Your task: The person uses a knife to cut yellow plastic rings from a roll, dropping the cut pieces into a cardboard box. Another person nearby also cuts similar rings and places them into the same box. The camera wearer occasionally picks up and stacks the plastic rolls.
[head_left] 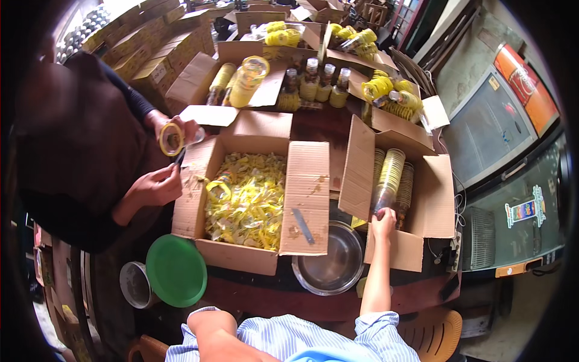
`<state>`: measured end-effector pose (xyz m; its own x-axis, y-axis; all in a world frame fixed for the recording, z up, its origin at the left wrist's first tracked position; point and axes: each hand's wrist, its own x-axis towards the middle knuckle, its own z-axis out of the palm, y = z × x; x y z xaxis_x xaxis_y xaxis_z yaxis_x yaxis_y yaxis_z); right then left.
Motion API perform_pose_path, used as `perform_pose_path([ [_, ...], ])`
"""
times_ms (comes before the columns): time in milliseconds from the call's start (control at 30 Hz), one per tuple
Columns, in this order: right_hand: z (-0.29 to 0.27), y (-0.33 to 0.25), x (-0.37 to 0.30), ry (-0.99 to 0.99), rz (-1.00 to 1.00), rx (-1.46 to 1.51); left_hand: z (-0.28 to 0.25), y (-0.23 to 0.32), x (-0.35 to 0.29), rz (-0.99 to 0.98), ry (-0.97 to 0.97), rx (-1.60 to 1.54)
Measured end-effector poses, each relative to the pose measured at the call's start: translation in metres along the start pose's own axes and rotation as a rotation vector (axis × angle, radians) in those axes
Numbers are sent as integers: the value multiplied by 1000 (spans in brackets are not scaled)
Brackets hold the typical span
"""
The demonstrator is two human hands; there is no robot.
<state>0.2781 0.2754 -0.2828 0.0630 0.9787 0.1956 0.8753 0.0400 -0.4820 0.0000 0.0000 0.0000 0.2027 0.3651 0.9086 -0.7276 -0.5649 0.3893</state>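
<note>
At the near side of the right cardboard box (437, 199), my right hand (384, 222) is closed around the lower end of a tall stack of nested yellow-rimmed cups (391, 175). The stack leans inside the box, with more cup stacks (405, 187) beside it. My left arm (214, 332) is bent at the lower edge, and its hand lies outside the picture. Left of the right box stands an open cardboard box (241, 256) full of crumpled yellow and clear plastic scraps (247, 205). A flat grey metal strip (303, 226) rests on its right flap.
A co-worker at the left holds a yellow-rimmed cup (172, 140). Near me are a metal bowl (329, 259), a green round lid or basin (176, 270) and a whitish bucket (136, 283). Bottles (310, 78) and boxes of yellow-wrapped goods (283, 36) stand farther back.
</note>
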Motion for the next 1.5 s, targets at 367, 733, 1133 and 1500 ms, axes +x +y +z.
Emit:
perform_pose_path([
  [367,-42,-78,-120,269,-230,105,45,67,11,-15,27,44],
  [733,-135,32,-190,-116,106,-84,20,-2,-94,-754,646,147],
  [1133,-206,65,-216,111,133,429,68,-253,-165,-876,56,956],
  [1500,-189,54,-194,67,-51,263,82,-323,-209,-810,106,983],
])
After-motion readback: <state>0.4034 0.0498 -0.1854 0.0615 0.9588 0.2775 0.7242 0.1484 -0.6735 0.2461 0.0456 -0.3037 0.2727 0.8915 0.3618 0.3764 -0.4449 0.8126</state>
